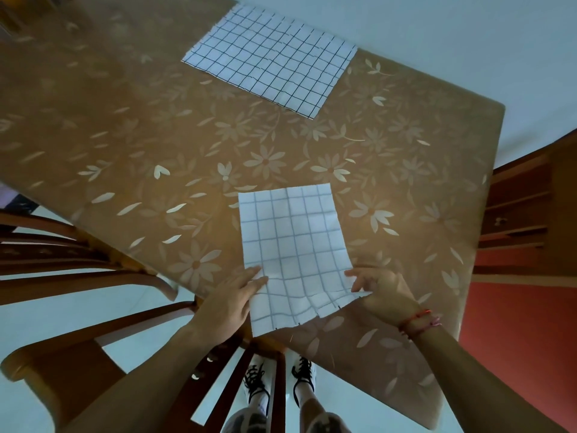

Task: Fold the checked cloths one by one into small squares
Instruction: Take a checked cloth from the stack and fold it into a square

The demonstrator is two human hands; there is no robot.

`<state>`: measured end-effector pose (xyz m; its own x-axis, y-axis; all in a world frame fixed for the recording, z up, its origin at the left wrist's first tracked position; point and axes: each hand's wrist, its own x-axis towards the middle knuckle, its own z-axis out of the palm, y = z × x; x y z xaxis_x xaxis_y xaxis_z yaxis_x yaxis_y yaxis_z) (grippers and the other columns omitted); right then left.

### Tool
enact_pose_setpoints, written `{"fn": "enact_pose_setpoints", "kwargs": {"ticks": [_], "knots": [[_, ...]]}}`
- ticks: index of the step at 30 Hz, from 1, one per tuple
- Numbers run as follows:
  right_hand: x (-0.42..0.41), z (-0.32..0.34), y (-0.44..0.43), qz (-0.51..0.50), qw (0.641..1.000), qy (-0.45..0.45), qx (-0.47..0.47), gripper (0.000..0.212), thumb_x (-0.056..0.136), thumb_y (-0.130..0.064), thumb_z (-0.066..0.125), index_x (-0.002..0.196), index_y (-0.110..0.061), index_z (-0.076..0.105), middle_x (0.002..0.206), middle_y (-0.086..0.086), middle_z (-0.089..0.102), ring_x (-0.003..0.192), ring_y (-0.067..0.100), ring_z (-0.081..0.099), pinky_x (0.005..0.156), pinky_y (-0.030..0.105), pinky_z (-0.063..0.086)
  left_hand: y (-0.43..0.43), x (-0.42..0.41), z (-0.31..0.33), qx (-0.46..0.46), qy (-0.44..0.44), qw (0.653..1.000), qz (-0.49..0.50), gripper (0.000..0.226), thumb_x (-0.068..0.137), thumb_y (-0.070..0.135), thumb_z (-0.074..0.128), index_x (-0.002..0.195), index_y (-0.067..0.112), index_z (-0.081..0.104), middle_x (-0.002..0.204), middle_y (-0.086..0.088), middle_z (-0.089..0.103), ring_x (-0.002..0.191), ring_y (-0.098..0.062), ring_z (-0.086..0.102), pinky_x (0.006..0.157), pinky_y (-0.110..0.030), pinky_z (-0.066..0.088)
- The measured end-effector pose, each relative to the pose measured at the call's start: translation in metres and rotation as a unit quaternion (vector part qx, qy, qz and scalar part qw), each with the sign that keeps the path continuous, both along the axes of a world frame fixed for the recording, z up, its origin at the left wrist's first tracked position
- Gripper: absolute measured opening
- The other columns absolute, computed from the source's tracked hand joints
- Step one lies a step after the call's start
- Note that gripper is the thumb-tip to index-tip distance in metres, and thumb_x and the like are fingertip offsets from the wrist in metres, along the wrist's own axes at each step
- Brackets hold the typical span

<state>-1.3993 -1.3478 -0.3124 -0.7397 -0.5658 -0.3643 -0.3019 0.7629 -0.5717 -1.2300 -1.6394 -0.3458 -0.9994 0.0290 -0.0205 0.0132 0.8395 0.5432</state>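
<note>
Lift the near edge of the thin, creased white cloth with grey checks (293, 239), lying at the near rim of the glossy brown flowered table (125, 135), squarely onto its far edge. Held by the left hand (231, 304) with fingers straight on the left edge, and by the right hand (377, 292) with curled fingers pinching the near corner.

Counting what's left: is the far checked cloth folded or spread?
Spread: the far checked cloth lies flat and wide on the table, no folded edge visible.
</note>
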Motion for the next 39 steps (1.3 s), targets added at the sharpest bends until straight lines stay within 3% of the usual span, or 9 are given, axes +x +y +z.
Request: {"fn": "enact_pose_setpoints", "kwargs": {"ticks": [3,6,11,15,20,23,26,33,39], "knots": [[-0.001,0.009,-0.015,0.026,0.998,0.034,-0.051,0.024,0.062,-0.027,0.078,0.084,-0.023,0.070,0.108,-0.005,0.069,0.106,0.010,0.061,0.087,0.024,0.052,-0.004,0.010,-0.002,0.063,-0.029,0.997,0.014,0.050,0.091,-0.004,0.058,0.136,0.016,0.055,0.150,-0.002,0.042,0.140,-0.017,0.034,0.111,-0.032,0.036],[0.000,0.004,-0.018,0.053,0.996,0.067,-0.036,0.037,0.061,-0.014,0.084,0.097,-0.017,0.076,0.118,0.004,0.067,0.120,0.017,0.055,0.098,0.022,0.043,-0.007,0.016,-0.004,0.081,-0.050,0.995,0.015,0.055,0.088,-0.012,0.056,0.136,0.016,0.056,0.150,0.000,0.040,0.136,-0.015,0.041,0.106,-0.027,0.041],[-0.005,0.003,-0.019,0.092,0.995,0.027,-0.002,0.015,0.068,-0.026,0.082,0.082,-0.022,0.078,0.120,0.001,0.067,0.122,0.010,0.052,0.101,0.020,0.036,-0.010,0.015,-0.001,0.074,-0.018,0.997,0.022,0.056,0.085,-0.016,0.057,0.133,0.014,0.059,0.146,0.000,0.047,0.134,-0.014,0.044,0.107,-0.031,0.042],[-0.008,0.004,-0.020,-0.007,0.997,-0.065,-0.045,0.013,0.069,-0.026,0.081,0.081,-0.027,0.077,0.115,-0.012,0.066,0.110,0.002,0.056,0.084,0.011,0.044,-0.015,0.010,-0.003,0.062,0.012,0.997,0.040,0.055,0.081,-0.019,0.059,0.127,0.012,0.064,0.135,-0.001,0.059,0.126,-0.012,0.053,0.107,-0.026,0.041],[-0.018,0.005,-0.027,-0.087,0.973,-0.169,-0.128,0.020,0.071,-0.018,0.080,0.085,-0.032,0.076,0.098,-0.018,0.072,0.092,0.001,0.068,0.074,0.010,0.050,-0.026,-0.010,-0.007,0.001,-0.060,0.993,0.098,0.017,0.096,0.016,0.058,0.104,0.009,0.071,0.090,0.001,0.072,0.087,-0.005,0.065,0.084,-0.023,0.050],[-0.025,0.006,-0.033,-0.078,0.969,-0.173,-0.159,0.023,0.073,-0.016,0.079,0.080,-0.038,0.075,0.086,-0.014,0.075,0.084,0.002,0.070,0.067,0.011,0.053,-0.030,-0.028,0.003,0.019,-0.035,0.989,0.140,0.039,0.100,0.033,0.045,0.062,0.025,0.045,0.046,0.013,0.036,0.048,-0.003,0.047,0.051,-0.010,0.032],[-0.034,0.005,-0.038,-0.088,0.966,-0.171,-0.173,0.024,0.075,-0.021,0.079,0.078,-0.045,0.074,0.081,-0.016,0.075,0.076,0.000,0.070,0.060,0.008,0.051,-0.037,-0.043,0.005,0.022,-0.084,0.983,0.161,0.044,0.100,0.044,0.036,0.060,0.027,0.028,0.048,0.007,0.034,0.044,-0.010,0.041,0.048,-0.017,0.028],[-0.049,-0.020,-0.052,-0.120,0.971,-0.167,-0.125,0.012,0.079,-0.030,0.074,0.091,-0.027,0.076,0.089,-0.008,0.075,0.084,0.008,0.070,0.074,0.024,0.059,-0.049,-0.065,-0.015,0.158,-0.105,0.950,0.249,0.048,0.093,0.059,0.037,0.066,0.020,0.041,0.051,0.009,0.033,0.048,-0.006,0.034,0.051,-0.033,0.033],[-0.052,-0.037,-0.060,-0.191,0.973,-0.105,-0.078,0.013,0.076,-0.030,0.077,0.073,-0.019,0.072,0.070,-0.001,0.071,0.068,0.020,0.067,0.065,0.038,0.058,-0.048,-0.065,-0.013,0.241,-0.136,0.915,0.293,0.029,0.079,0.041,0.068,0.107,0.040,0.058,0.084,0.007,0.069,0.081,-0.002,0.065,0.066,-0.028,0.055]]}}
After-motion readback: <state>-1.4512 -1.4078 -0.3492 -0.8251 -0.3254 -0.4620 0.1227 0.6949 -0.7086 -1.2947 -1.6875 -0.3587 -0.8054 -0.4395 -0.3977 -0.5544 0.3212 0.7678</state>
